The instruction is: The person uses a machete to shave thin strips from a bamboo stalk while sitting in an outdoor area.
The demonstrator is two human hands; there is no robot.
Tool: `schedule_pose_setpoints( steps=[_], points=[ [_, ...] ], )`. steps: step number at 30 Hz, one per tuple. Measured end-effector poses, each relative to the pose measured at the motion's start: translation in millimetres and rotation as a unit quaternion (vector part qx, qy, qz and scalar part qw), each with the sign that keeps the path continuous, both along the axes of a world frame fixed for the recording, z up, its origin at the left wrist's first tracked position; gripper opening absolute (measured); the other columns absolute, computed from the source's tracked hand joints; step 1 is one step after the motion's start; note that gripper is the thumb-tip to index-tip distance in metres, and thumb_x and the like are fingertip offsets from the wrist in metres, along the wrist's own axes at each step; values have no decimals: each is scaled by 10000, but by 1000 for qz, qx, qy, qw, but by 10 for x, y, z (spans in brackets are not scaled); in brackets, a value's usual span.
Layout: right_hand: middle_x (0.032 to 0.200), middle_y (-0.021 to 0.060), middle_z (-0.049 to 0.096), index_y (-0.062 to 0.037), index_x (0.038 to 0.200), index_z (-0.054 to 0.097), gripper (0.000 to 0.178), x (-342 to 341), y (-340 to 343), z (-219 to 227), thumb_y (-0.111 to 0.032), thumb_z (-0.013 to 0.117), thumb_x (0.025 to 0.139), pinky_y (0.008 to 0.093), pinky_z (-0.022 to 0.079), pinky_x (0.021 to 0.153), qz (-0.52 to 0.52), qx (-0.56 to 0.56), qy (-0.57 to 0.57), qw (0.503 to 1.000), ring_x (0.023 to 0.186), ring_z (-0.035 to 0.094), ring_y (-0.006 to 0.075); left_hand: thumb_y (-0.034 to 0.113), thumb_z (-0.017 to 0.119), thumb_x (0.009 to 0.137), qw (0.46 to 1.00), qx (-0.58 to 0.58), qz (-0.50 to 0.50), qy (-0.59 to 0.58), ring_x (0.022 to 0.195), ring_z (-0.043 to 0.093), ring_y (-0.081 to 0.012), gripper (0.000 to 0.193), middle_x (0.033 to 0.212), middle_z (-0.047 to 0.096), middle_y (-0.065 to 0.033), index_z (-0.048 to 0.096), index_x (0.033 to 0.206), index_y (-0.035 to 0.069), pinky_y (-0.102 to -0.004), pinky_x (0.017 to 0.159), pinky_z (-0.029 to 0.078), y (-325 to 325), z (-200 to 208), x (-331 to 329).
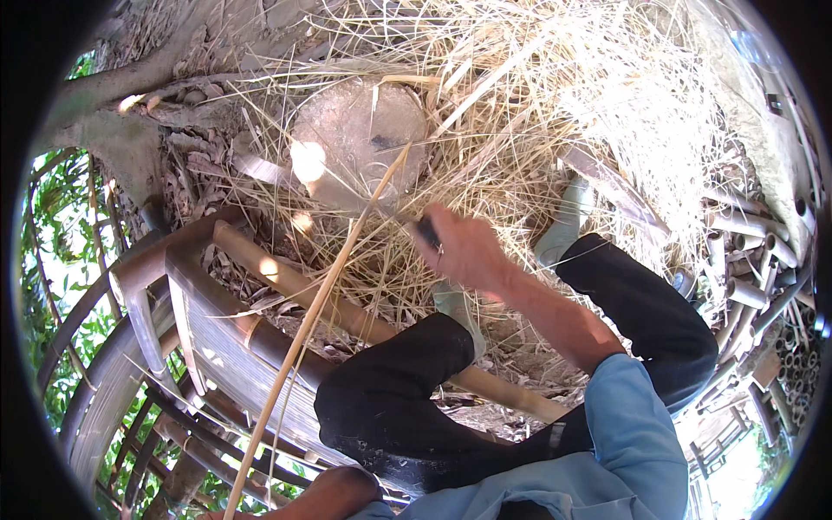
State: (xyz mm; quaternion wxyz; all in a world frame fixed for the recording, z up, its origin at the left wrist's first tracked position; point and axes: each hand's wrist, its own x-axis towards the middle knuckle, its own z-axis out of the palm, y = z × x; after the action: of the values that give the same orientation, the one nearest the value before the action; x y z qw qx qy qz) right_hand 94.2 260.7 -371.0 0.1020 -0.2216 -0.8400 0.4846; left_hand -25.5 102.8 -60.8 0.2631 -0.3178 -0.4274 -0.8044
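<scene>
My right hand (468,250) is closed around the dark handle of a knife (427,231). Its thin blade points left and meets a long pale bamboo strip (329,277), though the exact contact is hard to make out. The strip runs slantwise from the lower edge up over a round, flat-topped block (360,139). A thinner sliver hangs alongside its lower part. My left forearm (325,496) lies at the bottom edge near the strip's lower end; the left hand is almost wholly cut off there, its fingers hidden.
Loose shavings (529,95) cover the ground around and beyond the block. A bamboo bench (251,347) stands at the left. Cut bamboo tubes (750,230) are piled at the right. A flat wooden piece (620,192) lies near my foot, and a tree trunk (130,160) rises at far left.
</scene>
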Motion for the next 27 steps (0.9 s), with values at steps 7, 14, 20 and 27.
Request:
schedule_pose_setpoints(
  steps=[7,14,20,27],
  points=[
    [685,179,657,-29,1051,530,291,-37,224,-192,-266,660,945,428,511,468,24,-44,-105,993,535,660,331,474,369,1080,1000,6,-9,0,395,197,-43,505,551,243,101,374,662,191,-216,338,165,-99,7,-23],
    [757,190,681,-22,1056,516,308,-29,305,-685,-295,626,964,414,509,462,-9,24,-78,997,501,640,299,517,345,1075,1000,22,12,-4,404,186,-49,511,559,236,89,375,685,187,-241,335,162,-116,-2,-49],
    [694,130,613,-17,1082,480,309,-4,493,-910,-310,553,1018,368,513,437,-58,14,-164,985,543,629,243,517,345,1075,1000,1,-11,-14,402,188,-49,509,559,237,89,376,689,187,-238,335,166,-29,-40,-27],
    [752,183,646,-41,1043,515,264,-56,-40,-137,-275,625,984,400,537,495,-2,-58,-35,998,610,682,302,517,344,1075,1000,0,-9,-18,400,190,-48,507,559,238,89,378,692,187,-235,335,170,-78,-18,-38]
  ],
)
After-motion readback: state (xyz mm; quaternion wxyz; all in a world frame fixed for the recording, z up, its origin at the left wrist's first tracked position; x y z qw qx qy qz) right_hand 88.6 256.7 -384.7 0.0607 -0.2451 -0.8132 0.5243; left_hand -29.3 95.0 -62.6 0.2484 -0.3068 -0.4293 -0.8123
